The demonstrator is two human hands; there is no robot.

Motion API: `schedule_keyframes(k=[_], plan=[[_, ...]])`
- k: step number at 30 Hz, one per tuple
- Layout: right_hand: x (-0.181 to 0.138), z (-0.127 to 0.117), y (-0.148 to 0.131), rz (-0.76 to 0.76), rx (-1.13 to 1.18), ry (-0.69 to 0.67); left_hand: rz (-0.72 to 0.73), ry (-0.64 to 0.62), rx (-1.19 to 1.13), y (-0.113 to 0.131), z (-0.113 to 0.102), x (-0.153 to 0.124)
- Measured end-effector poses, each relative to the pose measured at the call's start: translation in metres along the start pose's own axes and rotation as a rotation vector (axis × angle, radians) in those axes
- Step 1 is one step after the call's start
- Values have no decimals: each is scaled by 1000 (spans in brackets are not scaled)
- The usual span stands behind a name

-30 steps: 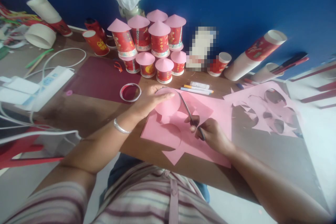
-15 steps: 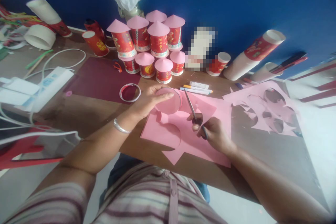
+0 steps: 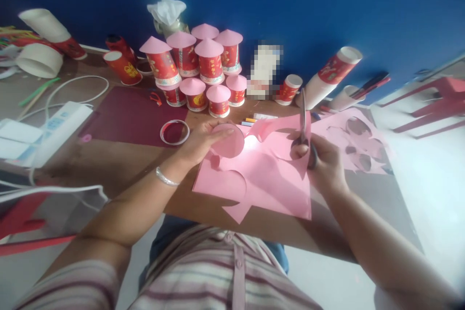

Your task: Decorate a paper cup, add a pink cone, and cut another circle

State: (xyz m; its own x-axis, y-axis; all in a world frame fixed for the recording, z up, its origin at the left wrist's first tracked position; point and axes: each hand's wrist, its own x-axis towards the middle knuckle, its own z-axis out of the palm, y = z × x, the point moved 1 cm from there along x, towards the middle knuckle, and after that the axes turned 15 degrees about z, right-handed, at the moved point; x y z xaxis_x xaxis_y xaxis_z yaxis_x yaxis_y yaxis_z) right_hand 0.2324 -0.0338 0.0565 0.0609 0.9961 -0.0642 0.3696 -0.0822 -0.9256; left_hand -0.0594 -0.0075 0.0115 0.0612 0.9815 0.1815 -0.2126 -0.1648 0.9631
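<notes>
Midway through cutting, a pink disc (image 3: 228, 141) is pinched in the left hand (image 3: 199, 141) while scissors (image 3: 303, 121) are gripped by the right hand (image 3: 324, 163) over the pink sheet (image 3: 269, 184) near the bench's front edge, so blades likely need realigning.

— What blocks my reach at upper centre?
— Stacked lantern cups (image 3: 203, 70) crowd the wall; a tape ring (image 3: 175, 131) sits left of them. Bare table (image 3: 119, 164) lies open lower left.
</notes>
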Motion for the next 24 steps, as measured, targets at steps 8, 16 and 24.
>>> schedule_keyframes(k=[8,16,24], plan=[[2,-26,-3,-17,-50,-159,-21,-147,65,9,7,-3],[6,-36,-16,-146,-864,-558,84,-475,412,-2,8,1],[-3,-80,-33,-127,-1072,-612,-9,-649,614,11,6,-2]])
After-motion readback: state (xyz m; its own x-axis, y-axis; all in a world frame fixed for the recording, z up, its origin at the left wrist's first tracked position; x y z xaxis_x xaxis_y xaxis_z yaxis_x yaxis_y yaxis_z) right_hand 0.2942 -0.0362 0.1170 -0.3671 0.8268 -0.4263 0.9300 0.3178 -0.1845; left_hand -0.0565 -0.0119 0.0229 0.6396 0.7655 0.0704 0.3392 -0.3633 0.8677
